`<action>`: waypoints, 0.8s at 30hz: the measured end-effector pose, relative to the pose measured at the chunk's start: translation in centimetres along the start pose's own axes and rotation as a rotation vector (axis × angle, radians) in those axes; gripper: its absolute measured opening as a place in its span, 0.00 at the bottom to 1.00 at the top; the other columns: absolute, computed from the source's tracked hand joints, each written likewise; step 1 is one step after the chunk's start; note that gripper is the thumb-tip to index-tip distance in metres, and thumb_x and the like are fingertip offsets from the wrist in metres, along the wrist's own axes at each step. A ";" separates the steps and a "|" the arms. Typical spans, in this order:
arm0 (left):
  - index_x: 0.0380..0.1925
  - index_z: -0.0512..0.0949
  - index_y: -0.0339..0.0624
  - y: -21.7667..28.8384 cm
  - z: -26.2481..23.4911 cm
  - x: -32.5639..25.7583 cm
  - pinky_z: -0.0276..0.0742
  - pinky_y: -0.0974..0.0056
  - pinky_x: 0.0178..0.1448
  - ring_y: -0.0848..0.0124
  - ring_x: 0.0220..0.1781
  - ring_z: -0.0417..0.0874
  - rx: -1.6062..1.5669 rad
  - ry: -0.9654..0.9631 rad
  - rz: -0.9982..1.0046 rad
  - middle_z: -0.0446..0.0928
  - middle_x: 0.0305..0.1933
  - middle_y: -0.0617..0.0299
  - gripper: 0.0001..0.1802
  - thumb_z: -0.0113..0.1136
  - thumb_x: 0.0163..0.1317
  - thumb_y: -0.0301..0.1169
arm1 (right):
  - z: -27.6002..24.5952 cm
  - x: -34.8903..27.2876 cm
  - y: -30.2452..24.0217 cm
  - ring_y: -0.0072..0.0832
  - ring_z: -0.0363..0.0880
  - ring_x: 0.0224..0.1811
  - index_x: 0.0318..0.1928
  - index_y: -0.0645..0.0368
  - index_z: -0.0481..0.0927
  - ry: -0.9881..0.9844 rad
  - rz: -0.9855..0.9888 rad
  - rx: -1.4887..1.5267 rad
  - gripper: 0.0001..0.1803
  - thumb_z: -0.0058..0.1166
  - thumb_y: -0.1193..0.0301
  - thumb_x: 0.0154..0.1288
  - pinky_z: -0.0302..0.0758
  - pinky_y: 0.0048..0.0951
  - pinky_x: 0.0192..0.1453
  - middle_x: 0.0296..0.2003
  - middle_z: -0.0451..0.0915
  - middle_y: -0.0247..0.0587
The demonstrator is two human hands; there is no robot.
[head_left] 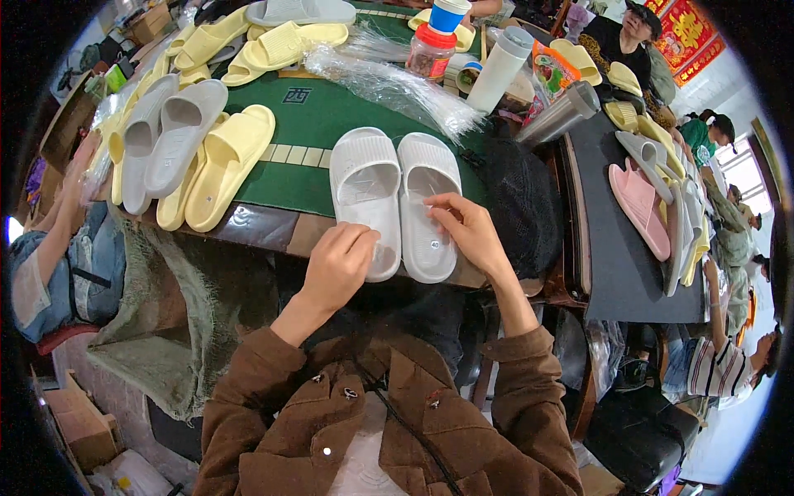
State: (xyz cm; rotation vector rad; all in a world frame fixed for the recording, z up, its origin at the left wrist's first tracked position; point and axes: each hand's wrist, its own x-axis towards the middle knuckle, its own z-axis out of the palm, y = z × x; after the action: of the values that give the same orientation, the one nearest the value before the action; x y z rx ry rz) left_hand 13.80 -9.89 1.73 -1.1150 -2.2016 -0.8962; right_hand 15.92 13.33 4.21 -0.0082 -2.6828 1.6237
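A pair of light grey slide slippers stands side by side in front of me, toes pointing away. The left slipper (pixel 364 178) has my left hand (pixel 341 260) at its heel, the fingers pinched together; what they hold, if anything, I cannot make out. Over the right slipper (pixel 427 248) my right hand (pixel 468 229) reaches in from the side. Its thumb and forefinger come together above the footbed, just behind the strap, and anything between them is too small to tell. A small round sticker marks the right slipper's heel.
Yellow slippers (pixel 231 165) and grey slippers (pixel 184 136) crowd the green tabletop (pixel 306 186) at left. Clear plastic strands (pixel 397 83) lie beyond the pair, near a red-lidded jar (pixel 430 54) and a white tumbler (pixel 501 70). A black mesh bag (pixel 521 202) sits right. Other people work nearby.
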 end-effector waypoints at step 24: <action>0.52 0.69 0.26 -0.8 1.9 1.4 0.71 0.57 0.57 0.50 0.52 0.74 0.161 -0.062 -0.077 0.71 0.51 0.44 0.28 0.61 0.55 0.34 | 3.0 5.8 0.5 0.57 0.73 0.50 0.46 0.71 0.72 0.047 0.080 -0.501 0.18 0.42 0.66 0.66 0.68 0.48 0.54 0.45 0.73 0.71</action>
State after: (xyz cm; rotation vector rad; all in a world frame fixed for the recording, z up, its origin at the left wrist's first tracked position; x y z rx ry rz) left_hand 12.10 -8.13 1.16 -0.9996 -2.3354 -0.7093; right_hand 10.05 10.94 2.41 -0.1547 -3.0008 0.9074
